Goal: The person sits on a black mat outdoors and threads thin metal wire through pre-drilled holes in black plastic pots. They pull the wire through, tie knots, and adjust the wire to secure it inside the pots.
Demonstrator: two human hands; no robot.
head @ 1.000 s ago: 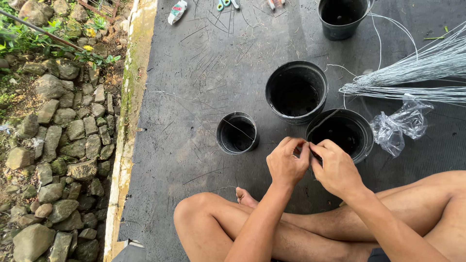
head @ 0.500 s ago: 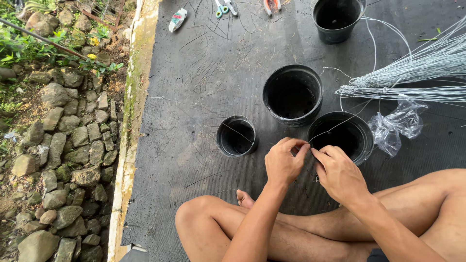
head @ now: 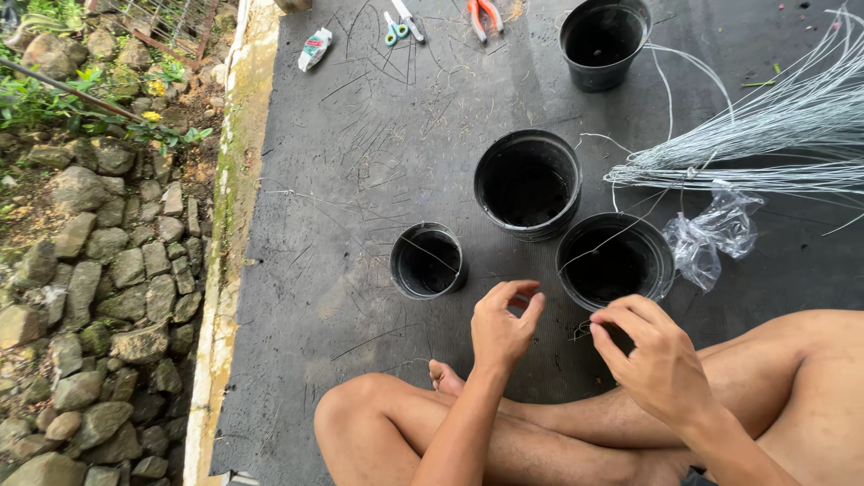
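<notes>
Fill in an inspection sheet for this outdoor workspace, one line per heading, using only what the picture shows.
Surface: dark rubber mat, scratched, with short wire offcuts.
Job's things: three black plastic pots: small, large, and one nearest the hands, with thin wire across it.
Clutter: fourth black pot; bundle of thin grey wires; crumpled clear plastic bag; green-handled scissors; orange-handled pliers; small wrapper.
Hands: left hand and right hand pinched, apart; any wire between them is too fine to see.
Cables: nothing seen.
Surroundings: concrete kerb, stone paving, plants.
</notes>
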